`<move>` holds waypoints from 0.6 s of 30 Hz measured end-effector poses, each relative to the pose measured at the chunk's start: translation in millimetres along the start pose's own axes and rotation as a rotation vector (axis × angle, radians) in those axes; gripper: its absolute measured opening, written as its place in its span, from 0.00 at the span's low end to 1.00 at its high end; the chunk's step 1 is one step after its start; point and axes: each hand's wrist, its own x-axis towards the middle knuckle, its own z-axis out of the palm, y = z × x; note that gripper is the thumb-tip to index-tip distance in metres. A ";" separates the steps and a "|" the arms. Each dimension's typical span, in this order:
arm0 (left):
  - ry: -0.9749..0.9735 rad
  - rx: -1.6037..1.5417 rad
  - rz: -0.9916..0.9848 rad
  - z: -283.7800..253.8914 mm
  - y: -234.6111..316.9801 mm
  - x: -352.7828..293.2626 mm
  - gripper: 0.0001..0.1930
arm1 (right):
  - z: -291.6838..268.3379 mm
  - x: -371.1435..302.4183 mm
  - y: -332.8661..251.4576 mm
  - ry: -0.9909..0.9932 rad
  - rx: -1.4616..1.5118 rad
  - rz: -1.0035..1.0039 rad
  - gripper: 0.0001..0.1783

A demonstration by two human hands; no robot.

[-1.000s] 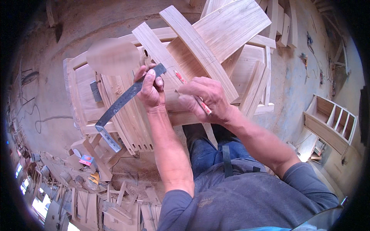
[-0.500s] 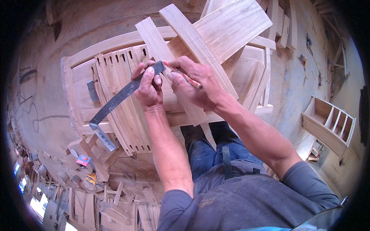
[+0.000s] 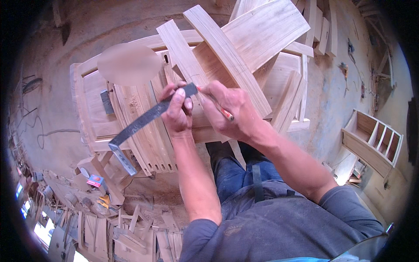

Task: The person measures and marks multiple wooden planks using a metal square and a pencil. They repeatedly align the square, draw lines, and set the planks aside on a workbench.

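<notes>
Two hands are seen close together above the narrow board (image 3: 181, 48), which is laid aslant across the work. By the left hand (image 3: 178, 111), the square (image 3: 144, 118) is pinched between thumb and fingers near its dark end; its other arm is left free at the lower left. By the right hand (image 3: 229, 107), the pencil (image 3: 227, 114) is pinched, its tip just beside the square's end; whether the wood is touched cannot be told. For a true mark, the square should be pressed flat, as it may easily be turned by its long free part. The pencil should be drawn lightly, at one constant angle.
</notes>
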 end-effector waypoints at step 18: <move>0.039 -0.051 0.096 -9.2 10.6 16.5 0.18 | 25.0 -15.3 42.8 0.079 -0.142 -0.198 0.34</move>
